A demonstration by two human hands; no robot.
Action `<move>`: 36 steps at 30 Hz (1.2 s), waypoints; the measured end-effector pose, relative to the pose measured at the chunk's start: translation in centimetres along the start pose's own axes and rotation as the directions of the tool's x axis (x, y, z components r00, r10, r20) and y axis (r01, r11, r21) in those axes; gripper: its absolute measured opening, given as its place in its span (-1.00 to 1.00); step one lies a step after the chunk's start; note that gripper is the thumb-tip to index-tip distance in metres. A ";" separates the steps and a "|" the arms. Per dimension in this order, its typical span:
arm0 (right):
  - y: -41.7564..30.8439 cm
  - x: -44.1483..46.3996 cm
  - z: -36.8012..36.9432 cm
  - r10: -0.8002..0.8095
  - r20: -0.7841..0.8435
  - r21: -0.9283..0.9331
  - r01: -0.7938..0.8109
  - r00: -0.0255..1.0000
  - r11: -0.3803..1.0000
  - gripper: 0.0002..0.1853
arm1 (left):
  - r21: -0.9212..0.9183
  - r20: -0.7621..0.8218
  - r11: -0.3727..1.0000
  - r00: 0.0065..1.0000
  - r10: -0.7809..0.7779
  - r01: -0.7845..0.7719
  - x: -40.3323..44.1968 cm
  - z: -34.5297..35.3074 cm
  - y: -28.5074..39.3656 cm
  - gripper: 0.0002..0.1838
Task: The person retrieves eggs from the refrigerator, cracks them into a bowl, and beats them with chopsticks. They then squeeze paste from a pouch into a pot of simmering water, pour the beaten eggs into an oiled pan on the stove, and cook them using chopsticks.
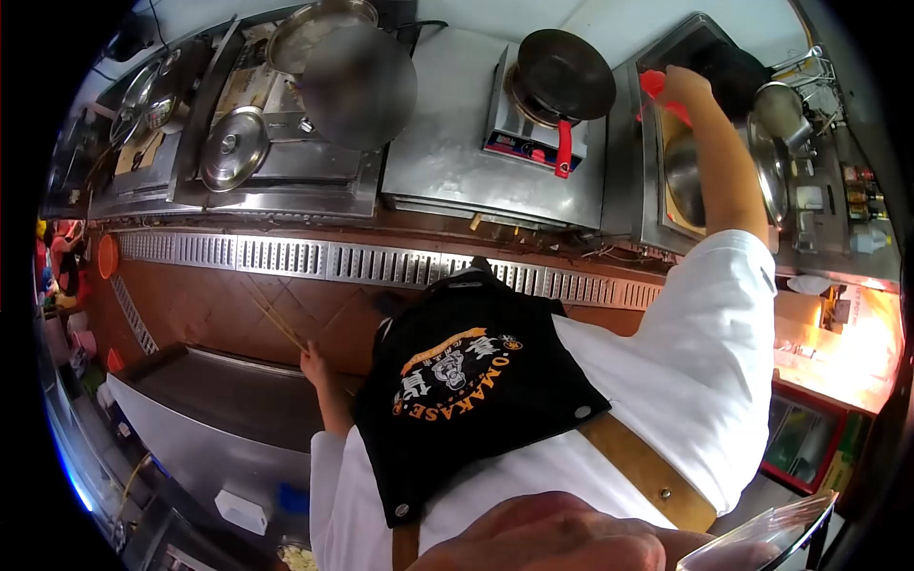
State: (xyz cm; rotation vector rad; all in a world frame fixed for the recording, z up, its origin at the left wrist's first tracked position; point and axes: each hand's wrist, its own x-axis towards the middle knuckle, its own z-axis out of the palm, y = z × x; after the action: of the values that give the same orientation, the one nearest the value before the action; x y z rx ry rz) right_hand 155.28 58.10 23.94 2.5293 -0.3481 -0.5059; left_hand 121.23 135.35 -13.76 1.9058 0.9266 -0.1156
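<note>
My left hand (312,364), at the left of the head view, is closed around a pair of long thin chopsticks (278,319), which point up and left over the tiled floor. My right hand (684,88) reaches far out to the upper right and is closed on a red object (652,83). Part of it shows on either side of the fingers; its kind is unclear. Beside that hand is a dark pan (731,81) in the corner. Left of it, a black frying pan (566,76) with a red handle sits on a portable gas stove (533,133).
A steel counter (438,124) runs along the top. On its left are a steel lid (234,148), a round dark disc (359,88) and a pan (309,33). Bottles (860,195) stand far right. A slotted floor drain (381,265) crosses the floor; another steel counter (209,466) is lower left.
</note>
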 end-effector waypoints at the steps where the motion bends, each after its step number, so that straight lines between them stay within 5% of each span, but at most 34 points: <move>1: -0.7 -0.4 1.2 0.079 -0.037 0.158 -0.072 0.996 0.985 -0.32 | 0.006 0.004 1.000 1.000 0.004 -0.004 1.2 -1.1 -0.3 -0.58; 3: -2.5 -0.2 4.1 0.156 -0.066 0.318 -0.128 0.985 0.939 -0.27 | -0.100 -0.027 0.994 0.999 -0.039 0.036 4.2 -3.6 -1.1 -0.58; 5: -4.8 1.9 7.4 0.193 -0.016 0.800 -0.104 0.981 0.591 -0.15 | -0.168 -0.073 0.986 0.997 -0.021 0.008 6.8 -5.4 -2.6 -0.58; 7: -8.0 4.3 8.9 0.169 -0.109 0.872 0.012 0.980 0.490 -0.11 | -0.283 -0.109 0.959 0.994 -0.025 -0.007 8.0 -6.5 -2.1 -0.57; 9: -14.9 6.2 4.3 0.107 -0.220 0.916 0.168 0.970 0.365 -0.07 | -0.206 -0.207 0.978 0.978 0.002 -0.046 8.8 -7.8 -2.2 -0.58; 11: -20.1 4.5 -4.0 0.004 -0.362 0.832 0.321 0.932 0.452 -0.08 | -0.052 -0.158 0.998 0.987 0.026 -0.034 9.1 -7.5 -2.6 -0.58; 15: -31.0 6.9 -17.8 -0.312 -0.469 0.262 0.467 0.826 0.844 -0.27 | -0.155 -0.252 0.988 0.967 -0.045 0.005 5.1 -6.5 1.0 -0.59; 17: -36.3 8.7 -22.3 -0.390 -0.469 0.090 0.482 0.792 0.872 -0.31 | 0.073 -0.248 0.992 0.965 -0.082 0.104 3.0 -6.8 2.7 -0.60; 19: -40.9 11.9 -25.8 -0.563 -0.273 -0.276 0.497 0.780 0.823 -0.38 | -0.054 -0.312 0.992 0.941 -0.128 0.116 0.6 -6.4 1.7 -0.60; 23: -45.9 15.4 -29.3 -0.648 -0.227 -0.407 0.534 0.727 0.741 -0.47 | -0.168 -0.398 0.946 0.859 -0.324 0.279 -5.1 -5.8 -3.5 -0.59; 29: -45.4 20.8 -25.5 -0.635 -0.270 -0.220 0.596 0.724 0.772 -0.46 | -0.525 -0.544 0.820 0.652 -0.528 0.226 -11.9 -4.0 -3.2 -0.58; 30: -44.7 22.7 -23.4 -0.644 -0.304 -0.123 0.642 0.702 0.757 -0.45 | -0.516 -0.502 0.816 0.679 -0.535 0.261 -12.4 -3.9 -3.4 -0.57; 31: -44.4 18.9 -22.2 -0.624 -0.244 0.485 0.651 0.742 0.585 -0.52 | -0.519 -0.478 0.801 0.676 -0.560 0.297 -13.0 -4.6 -3.8 -0.57; 32: -44.0 15.0 -21.0 -0.601 -0.182 0.906 0.371 0.778 0.206 -0.58 | -0.506 -0.530 0.799 0.613 -0.586 0.325 -13.2 -3.8 -6.7 -0.57; 33: -44.6 8.8 -21.4 -0.650 -0.170 0.976 0.219 0.741 -0.005 -0.65 | -0.481 -0.589 0.821 0.580 -0.563 0.308 -14.0 -5.4 -1.8 -0.57; 34: -46.2 12.2 -17.6 -0.648 -0.298 0.954 0.199 0.701 -0.223 -0.57 | -0.466 -0.600 0.805 0.537 -0.593 0.367 -14.5 -5.5 -2.6 -0.58; 35: -47.8 12.3 -15.1 -0.559 -0.326 0.928 0.144 0.762 -0.345 -0.43 | -0.467 -0.655 0.824 0.501 -0.565 0.320 -15.4 -6.2 -1.2 -0.58; 36: -50.1 8.6 -13.7 -0.455 -0.478 0.851 0.267 0.751 -0.453 -0.29 | -0.479 -0.711 0.840 0.448 -0.542 0.256 -15.9 -5.3 -3.9 -0.58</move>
State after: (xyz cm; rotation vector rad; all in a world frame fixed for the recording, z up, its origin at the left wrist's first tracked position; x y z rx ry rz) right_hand 175.86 102.63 4.92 4.4654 0.5931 -0.8978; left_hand 105.93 131.76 -6.72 1.3364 1.9313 0.7012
